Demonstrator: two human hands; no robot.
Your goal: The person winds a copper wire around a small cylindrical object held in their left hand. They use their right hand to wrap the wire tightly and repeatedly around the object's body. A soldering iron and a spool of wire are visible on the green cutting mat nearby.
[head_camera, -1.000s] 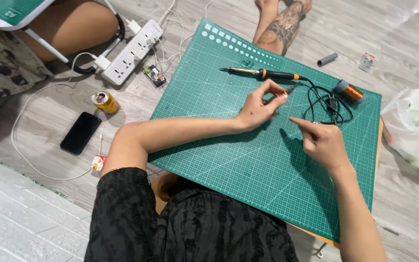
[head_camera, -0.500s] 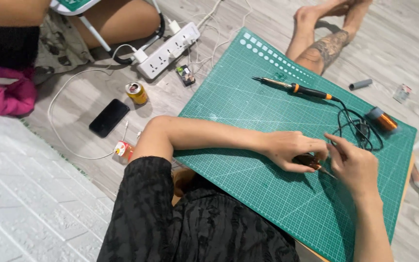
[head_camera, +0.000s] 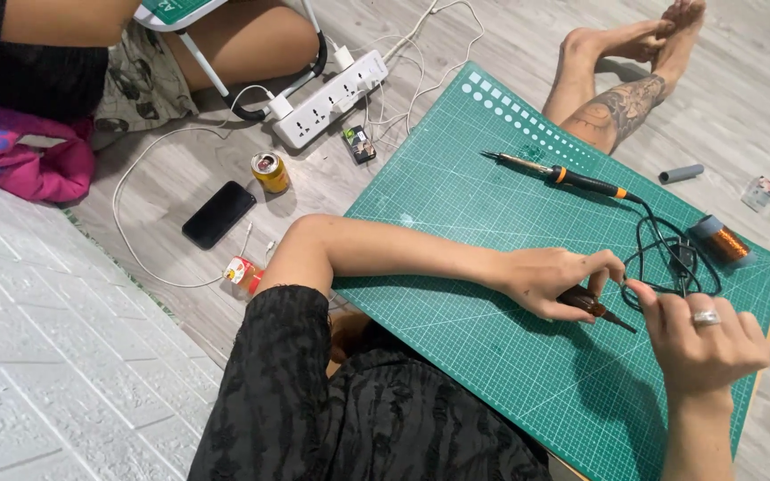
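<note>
A small dark tool (head_camera: 597, 306), brownish handle and thin metal tip, is clamped in the left hand (head_camera: 552, 281); long axis runs diagonally, tip pointing lower right. The right hand (head_camera: 699, 337), ringed, is closed with fingertips pinched just beside the tool's upper end; what is pinched cannot be made out. Both hands are held close together over the green gridded cutting mat (head_camera: 456, 205). A soldering iron (head_camera: 563, 176), black-and-orange grip, is laid on the mat, tip pointing upper left, its black cable (head_camera: 666, 254) coiled nearby. A copper wire spool (head_camera: 722, 240) is lying at the mat's right edge. The tool's handle is mostly hidden by fingers.
</note>
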